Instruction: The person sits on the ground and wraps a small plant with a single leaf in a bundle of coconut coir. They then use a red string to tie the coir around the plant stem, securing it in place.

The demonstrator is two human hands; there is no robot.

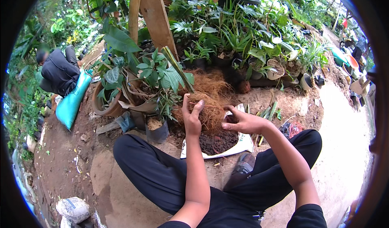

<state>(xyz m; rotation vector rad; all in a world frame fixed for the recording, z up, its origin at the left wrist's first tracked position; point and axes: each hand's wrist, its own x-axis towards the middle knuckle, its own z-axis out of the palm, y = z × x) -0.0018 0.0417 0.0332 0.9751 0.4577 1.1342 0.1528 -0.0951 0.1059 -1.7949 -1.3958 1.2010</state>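
Observation:
My left hand grips the near left side of a ball of brown coconut fibre, thumb and forefinger raised along it. A cut green stem rises from the top of the ball and leans left. At the ball's right edge is my right hand, its thumb and fingers apart; whether the fingertips press on the fibre is hard to tell. Thin reddish strands show on the ball. Below both hands, dark soil lies in an opened white sack between my legs.
Loose coconut fibre is heaped behind the ball. A terracotta pot and a black grow bag stand left. Cut green stalks and red string lie right. Another person crouches by a turquoise sack.

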